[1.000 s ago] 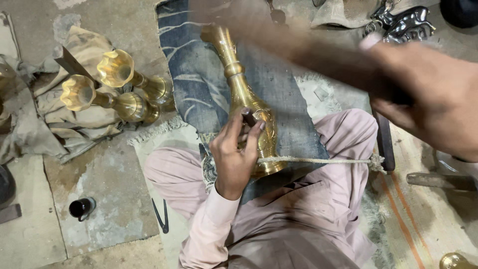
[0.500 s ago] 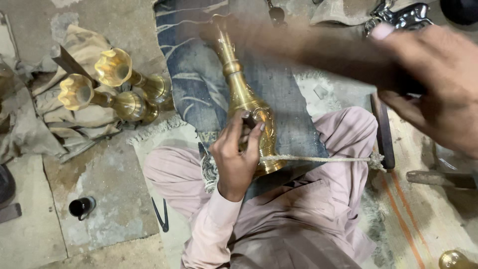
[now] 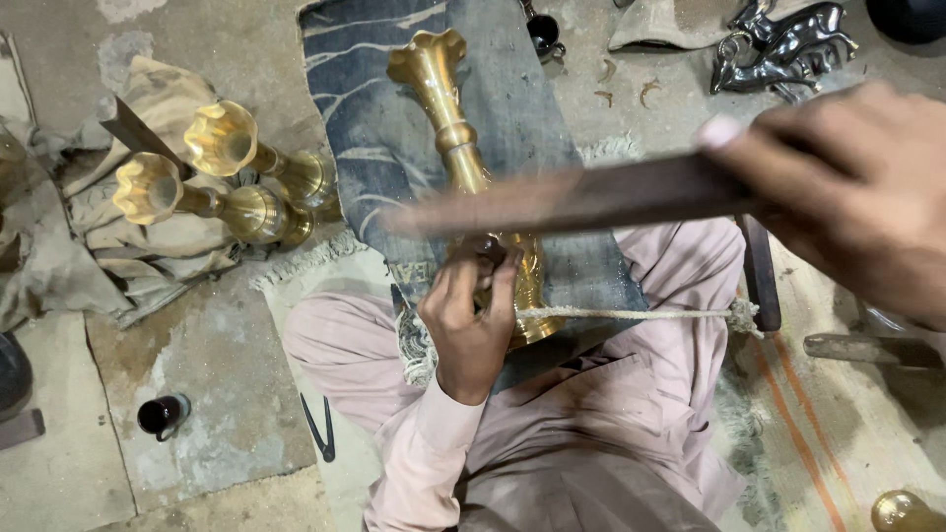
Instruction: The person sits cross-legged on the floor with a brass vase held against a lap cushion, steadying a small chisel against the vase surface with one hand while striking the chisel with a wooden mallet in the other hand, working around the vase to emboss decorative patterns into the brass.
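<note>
A tall brass vase lies on a blue cloth across my lap, its flared mouth pointing away. A rope runs over its base to the right. My left hand presses a small dark punch against the vase's bulging body. My right hand grips a long dark wooden bar held crosswise just above the punch, blurred with motion.
Two more brass vases lie on rags at left. A small dark cup stands on the floor at lower left. Silvery metal figures sit at top right, a wooden handle at right, and a brass piece at the lower right corner.
The wooden bar in my right hand has swung down from high over the vase's neck to just above the punch. My left hand has stayed on the vase.
</note>
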A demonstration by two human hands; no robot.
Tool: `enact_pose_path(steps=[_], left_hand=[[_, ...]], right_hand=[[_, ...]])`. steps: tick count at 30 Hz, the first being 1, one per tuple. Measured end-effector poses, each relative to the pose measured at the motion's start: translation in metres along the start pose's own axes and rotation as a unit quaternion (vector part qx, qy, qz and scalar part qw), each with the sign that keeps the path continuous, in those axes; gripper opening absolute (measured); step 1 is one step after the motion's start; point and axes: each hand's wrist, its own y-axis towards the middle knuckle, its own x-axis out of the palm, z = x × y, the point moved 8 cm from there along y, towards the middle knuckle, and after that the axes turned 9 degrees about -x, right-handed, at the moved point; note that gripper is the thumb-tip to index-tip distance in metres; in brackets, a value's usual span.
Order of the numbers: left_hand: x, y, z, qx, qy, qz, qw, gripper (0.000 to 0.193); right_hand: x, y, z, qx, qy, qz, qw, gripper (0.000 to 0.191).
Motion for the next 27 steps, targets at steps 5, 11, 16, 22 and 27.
enact_pose_path(steps=[5, 11, 16, 22, 27], left_hand=[[-0.001, 0.0, -0.001, -0.014, -0.022, -0.002, 1.0, 0.022], [-0.002, 0.0, 0.001, -0.007, -0.015, -0.003, 1.0, 0.022], [-0.002, 0.0, -0.002, -0.029, -0.074, -0.012, 0.997, 0.021], [0.007, 0.007, -0.001, -0.014, -0.075, -0.065, 0.995, 0.038], [0.005, 0.009, -0.001, -0.003, -0.013, -0.048, 0.999, 0.033]], right_hand=[[0.004, -0.001, -0.001, -0.026, -0.01, -0.011, 1.0, 0.055], [0.0, -0.009, 0.002, 0.026, 0.001, 0.011, 1.0, 0.065], [0.005, -0.011, -0.006, -0.036, -0.094, -0.045, 0.994, 0.076], [-0.004, -0.023, -0.002, 0.029, -0.07, 0.033, 0.997, 0.068], [0.003, -0.042, -0.001, 0.027, -0.072, 0.05, 0.996, 0.061]])
